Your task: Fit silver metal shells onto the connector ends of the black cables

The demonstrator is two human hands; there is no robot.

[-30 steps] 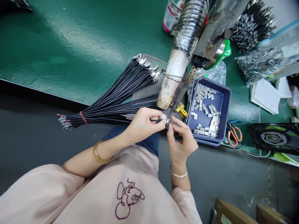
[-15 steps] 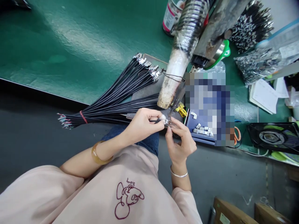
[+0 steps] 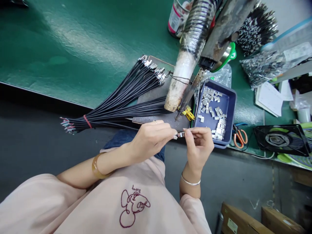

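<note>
My left hand (image 3: pixel 152 138) and my right hand (image 3: pixel 200 146) meet just below the table edge, fingertips pinched together on a small metal connector (image 3: pixel 180 134) at the end of a black cable. Both hands are closed. A bundle of black cables (image 3: pixel 122 102) with metal ends fans across the green table to the left, tied with a red band. A blue tray (image 3: pixel 230 100) of small metal shells sits right beside my right hand. Above the hands hangs a soldering iron (image 3: pixel 188 94) next to a taped white tube (image 3: pixel 181 78).
Orange-handled scissors (image 3: pixel 240 138) lie right of the tray. A small black fan (image 3: pixel 280 139) stands at the right edge. Bags of metal parts (image 3: pixel 263 65) and more cable bundles (image 3: pixel 255 26) lie at the back right. A can (image 3: pixel 176 16) stands at the top. Cardboard boxes (image 3: pixel 246 221) sit below.
Both hands have drawn the connector down and away from the soldering iron tip, toward my body. My right hand has turned, fingers now curled with the palm toward me.
</note>
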